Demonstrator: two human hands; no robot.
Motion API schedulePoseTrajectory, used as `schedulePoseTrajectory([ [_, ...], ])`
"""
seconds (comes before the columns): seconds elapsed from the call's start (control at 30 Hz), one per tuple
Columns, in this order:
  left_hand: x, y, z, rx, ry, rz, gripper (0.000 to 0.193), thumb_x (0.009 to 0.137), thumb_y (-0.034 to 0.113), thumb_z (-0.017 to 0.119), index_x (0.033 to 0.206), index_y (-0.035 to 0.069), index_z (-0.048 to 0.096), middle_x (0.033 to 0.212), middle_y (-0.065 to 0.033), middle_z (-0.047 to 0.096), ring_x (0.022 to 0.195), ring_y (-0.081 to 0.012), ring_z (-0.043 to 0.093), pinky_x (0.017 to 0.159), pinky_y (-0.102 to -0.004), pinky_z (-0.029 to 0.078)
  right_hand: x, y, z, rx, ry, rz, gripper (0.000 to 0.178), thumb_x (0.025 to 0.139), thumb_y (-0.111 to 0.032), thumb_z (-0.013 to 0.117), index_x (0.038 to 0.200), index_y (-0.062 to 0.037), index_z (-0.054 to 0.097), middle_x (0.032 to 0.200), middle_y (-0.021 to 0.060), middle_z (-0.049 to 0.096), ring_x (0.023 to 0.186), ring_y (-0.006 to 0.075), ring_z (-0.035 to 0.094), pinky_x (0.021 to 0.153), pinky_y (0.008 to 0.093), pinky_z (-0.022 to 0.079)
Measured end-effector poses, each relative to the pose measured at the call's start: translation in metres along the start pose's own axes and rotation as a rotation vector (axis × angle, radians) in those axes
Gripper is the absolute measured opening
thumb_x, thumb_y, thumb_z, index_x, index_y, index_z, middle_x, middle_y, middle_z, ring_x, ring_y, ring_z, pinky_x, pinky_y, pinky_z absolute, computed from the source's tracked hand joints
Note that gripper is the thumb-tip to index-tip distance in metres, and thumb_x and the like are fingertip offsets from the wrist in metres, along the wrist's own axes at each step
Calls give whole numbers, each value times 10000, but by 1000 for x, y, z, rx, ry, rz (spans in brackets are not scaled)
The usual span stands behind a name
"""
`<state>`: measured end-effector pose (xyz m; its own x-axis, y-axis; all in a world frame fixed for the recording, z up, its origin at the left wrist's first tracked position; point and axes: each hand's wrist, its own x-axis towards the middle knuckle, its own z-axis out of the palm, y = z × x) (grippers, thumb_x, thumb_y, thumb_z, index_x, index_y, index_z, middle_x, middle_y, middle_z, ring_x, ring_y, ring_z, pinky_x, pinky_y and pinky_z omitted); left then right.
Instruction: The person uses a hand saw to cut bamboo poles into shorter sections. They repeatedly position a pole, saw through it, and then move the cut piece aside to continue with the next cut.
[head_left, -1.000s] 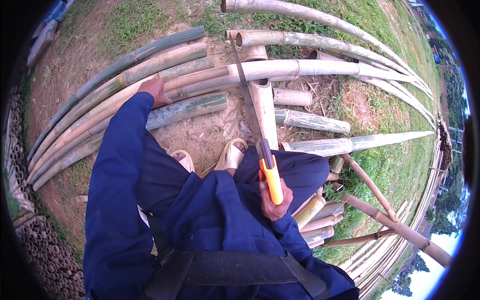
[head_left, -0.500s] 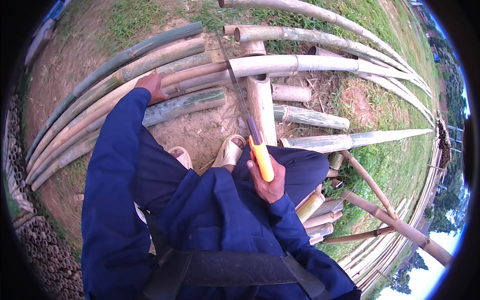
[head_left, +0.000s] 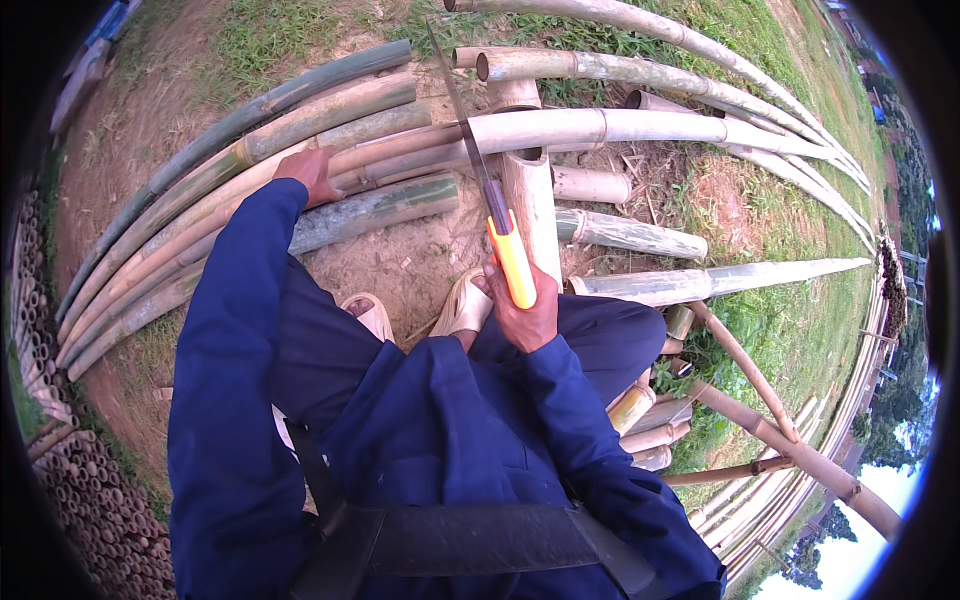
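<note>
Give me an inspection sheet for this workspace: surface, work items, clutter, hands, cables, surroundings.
Surface: bare dirt with patches of grass.
Work items: handsaw with a yellow-orange handle, blade across a pale bamboo pole; that pole crosses above another bamboo section.
Clutter: short bamboo pieces beside the right knee.
Hands: right hand grips the handsaw; left hand rests on bamboo poles at left, finger closure unclear.
Cables: nothing seen.
Surroundings: stacked bamboo far left, trees far right.

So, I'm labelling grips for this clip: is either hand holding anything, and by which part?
The right hand holds a saw by its orange handle. The left hand lies on bamboo; whether it grips cannot be told.
</note>
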<state>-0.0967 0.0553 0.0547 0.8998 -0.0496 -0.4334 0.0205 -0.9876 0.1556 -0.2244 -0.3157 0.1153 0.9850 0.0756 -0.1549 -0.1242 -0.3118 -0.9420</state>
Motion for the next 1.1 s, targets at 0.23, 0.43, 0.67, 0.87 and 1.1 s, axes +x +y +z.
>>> schedulePoseTrajectory([
  [0.23,0,2,-2,-5,-36,-11,758,691,390,869,1333,76,615,1177,-234,705,1099,-400,677,966,-478,542,-59,-4,-23,-45,-32,33,372,932,-42,713,1291,40,661,964,160,759,866,153,725,807,295,549],
  [0.43,5,4,-5,-10,-14,23,750,680,384,869,1320,77,628,1160,-237,712,1094,-403,679,964,-481,542,45,-2,17,-25,-3,-22,257,960,-167,721,827,27,617,641,88,581,569,126,485,541,343,417],
  [0.67,3,1,-3,-7,-43,-3,779,678,384,866,1347,71,618,1183,-240,704,1113,-398,673,980,-477,535,-96,-13,-34,-70,-10,22,280,908,-33,730,1174,42,689,807,111,717,745,154,695,714,289,540],
  [0.87,12,4,-5,-6,-32,12,832,660,376,870,1373,57,582,1162,-260,702,1096,-406,673,970,-473,531,48,0,15,-17,20,-11,253,946,-146,731,797,22,616,596,76,551,530,128,452,512,342,402],
  [1.1,1,-2,-1,-29,-17,16,762,684,375,861,1331,53,619,1181,-255,699,1107,-398,673,976,-480,532,-73,-5,-27,-52,-18,33,234,921,-49,725,1135,44,704,781,131,708,681,142,664,661,302,529],
])
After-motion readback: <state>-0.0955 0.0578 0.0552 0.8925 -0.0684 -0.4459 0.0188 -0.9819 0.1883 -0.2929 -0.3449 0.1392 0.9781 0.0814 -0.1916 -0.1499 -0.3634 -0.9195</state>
